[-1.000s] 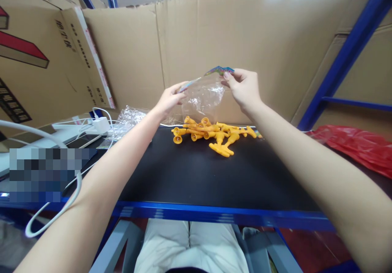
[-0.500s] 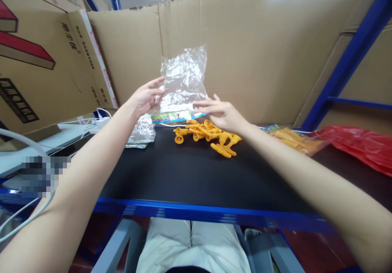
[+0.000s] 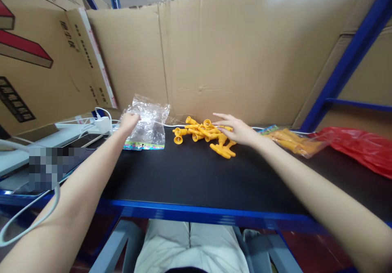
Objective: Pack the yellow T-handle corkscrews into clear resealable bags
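Note:
My left hand [image 3: 130, 122] is closed on a clear plastic bag [image 3: 150, 119] at the left of the black tabletop. The bag's colourful printed strip faces me, and crumpled clear plastic shows around the hand. Over the right side of a pile of orange plastic pieces [image 3: 199, 132] hovers my right hand [image 3: 237, 129], fingers stretched out and apart, with nothing visible in it. The pieces have cup-shaped ends, and one with a crossbar [image 3: 223, 150] lies nearest to me. Whether my right fingertips touch the pile I cannot tell.
A filled bag of orange pieces [image 3: 289, 140] lies to the right, beside a red plastic bag [image 3: 355, 146]. Cardboard [image 3: 260, 60] walls the back. At the left are a white charger [image 3: 103, 124] and cables. A blue rail [image 3: 199, 213] edges the table.
The clear bag has come down from mid-air to the left of the table with my left hand. My right hand has let go of it and moved right and down, over the orange pieces.

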The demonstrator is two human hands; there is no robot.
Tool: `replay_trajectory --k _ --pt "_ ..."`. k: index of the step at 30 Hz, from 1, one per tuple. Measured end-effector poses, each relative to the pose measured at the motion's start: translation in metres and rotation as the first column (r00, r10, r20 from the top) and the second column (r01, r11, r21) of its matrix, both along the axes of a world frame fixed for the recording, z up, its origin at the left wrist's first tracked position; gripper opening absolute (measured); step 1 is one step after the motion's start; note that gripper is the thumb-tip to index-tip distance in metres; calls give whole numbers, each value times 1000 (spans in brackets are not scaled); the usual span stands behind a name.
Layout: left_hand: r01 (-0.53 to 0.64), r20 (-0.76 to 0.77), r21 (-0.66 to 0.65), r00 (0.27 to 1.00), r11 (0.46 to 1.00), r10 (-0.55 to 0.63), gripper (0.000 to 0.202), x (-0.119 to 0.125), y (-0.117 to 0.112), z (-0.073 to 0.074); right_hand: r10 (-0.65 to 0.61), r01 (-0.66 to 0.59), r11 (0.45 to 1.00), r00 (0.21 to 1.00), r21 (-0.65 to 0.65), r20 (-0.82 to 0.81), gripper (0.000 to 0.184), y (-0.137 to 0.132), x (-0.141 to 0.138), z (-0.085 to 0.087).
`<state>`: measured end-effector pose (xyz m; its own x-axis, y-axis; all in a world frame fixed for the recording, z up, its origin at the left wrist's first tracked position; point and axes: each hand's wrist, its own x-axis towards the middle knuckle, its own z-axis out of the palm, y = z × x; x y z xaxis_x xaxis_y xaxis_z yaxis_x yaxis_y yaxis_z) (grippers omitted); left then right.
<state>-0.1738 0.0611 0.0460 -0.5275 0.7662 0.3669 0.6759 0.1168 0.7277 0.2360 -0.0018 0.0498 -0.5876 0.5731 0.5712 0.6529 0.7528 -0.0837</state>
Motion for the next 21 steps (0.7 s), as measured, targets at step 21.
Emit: replay_trajectory --k 21 --pt "-30 -410 -186 911 982 -50 54 -26 15 -50 -560 572 820 813 38 -159 35 25 85 -14"
